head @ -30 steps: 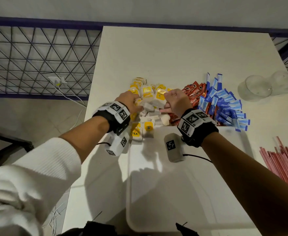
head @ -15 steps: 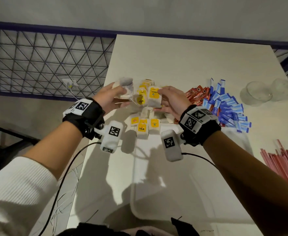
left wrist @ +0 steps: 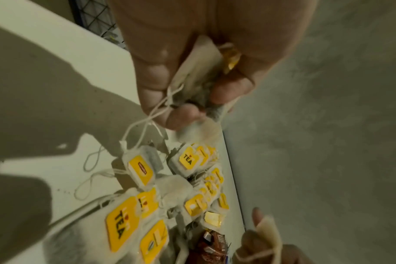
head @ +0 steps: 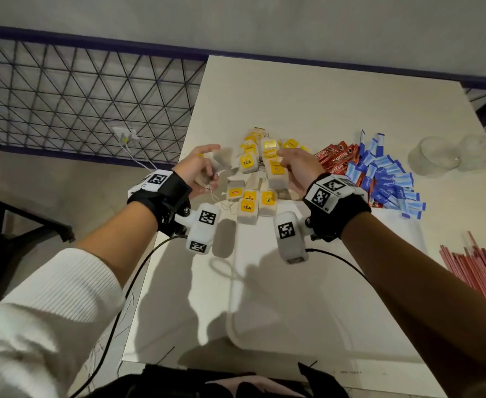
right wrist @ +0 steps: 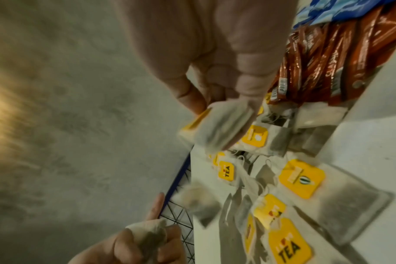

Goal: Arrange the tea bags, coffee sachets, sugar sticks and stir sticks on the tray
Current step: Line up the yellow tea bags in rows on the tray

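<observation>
A loose heap of tea bags (head: pixel 254 179) with yellow tags is spread on the white table (head: pixel 307 104), its near edge lying over the far rim of the white tray (head: pixel 307 326), which is set at the near side of the table. A few tea bags are gripped in the curled fingers of the left hand (head: pixel 198 170), which is raised above the table's left edge, with their strings dangling below the fingers. One tea bag (head: pixel 276 173) with its yellow tag is pinched between thumb and fingers of the right hand (head: pixel 297 168), which is held over the heap. Just to the right of the heap a bundle of red coffee sachets (head: pixel 338 159) is seen, partly overlapped by a pile of blue sugar sticks (head: pixel 385 179), which reaches down to the tray's far right corner. A bunch of red stir sticks (head: pixel 477 271) is laid near the table's right edge, well apart from the heap. Two clear glass cups (head: pixel 454 155) are placed at the far right of the table, beyond the sugar sticks. To the left of the table a dark wire mesh panel (head: pixel 78 93) is seen, and a white charger with its cable (head: pixel 127 136) is plugged in beside it.
</observation>
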### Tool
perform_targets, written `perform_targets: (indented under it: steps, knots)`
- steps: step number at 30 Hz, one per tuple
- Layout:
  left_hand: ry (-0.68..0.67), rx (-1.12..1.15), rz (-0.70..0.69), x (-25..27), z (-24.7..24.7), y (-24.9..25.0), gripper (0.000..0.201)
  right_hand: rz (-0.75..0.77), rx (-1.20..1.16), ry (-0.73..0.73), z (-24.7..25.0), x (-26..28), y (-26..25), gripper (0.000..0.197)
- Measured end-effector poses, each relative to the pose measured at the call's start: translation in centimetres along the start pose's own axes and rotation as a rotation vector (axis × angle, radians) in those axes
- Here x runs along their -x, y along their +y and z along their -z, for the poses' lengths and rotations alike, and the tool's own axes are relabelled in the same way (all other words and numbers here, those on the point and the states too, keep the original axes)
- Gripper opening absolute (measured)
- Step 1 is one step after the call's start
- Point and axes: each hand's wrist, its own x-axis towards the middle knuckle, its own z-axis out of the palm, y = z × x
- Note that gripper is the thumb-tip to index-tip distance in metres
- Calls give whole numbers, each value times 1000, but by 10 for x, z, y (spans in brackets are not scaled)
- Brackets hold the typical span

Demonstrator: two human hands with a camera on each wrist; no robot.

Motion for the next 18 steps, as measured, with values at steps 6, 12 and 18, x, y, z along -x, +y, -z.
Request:
perform_targets:
  steps: [6, 12, 18]
  knots:
    - [42, -196, 35, -18, -1, -15, 12, -205, 311, -76, -7, 0, -5, 18]
    - [16, -1038, -131, -36, 0, -23, 20, -152, 834, -142, -24, -19, 5, 42]
    - [-365, -1456, -218, -57, -9, -31, 65, -82, 1020, -175, -32, -29, 1, 31]
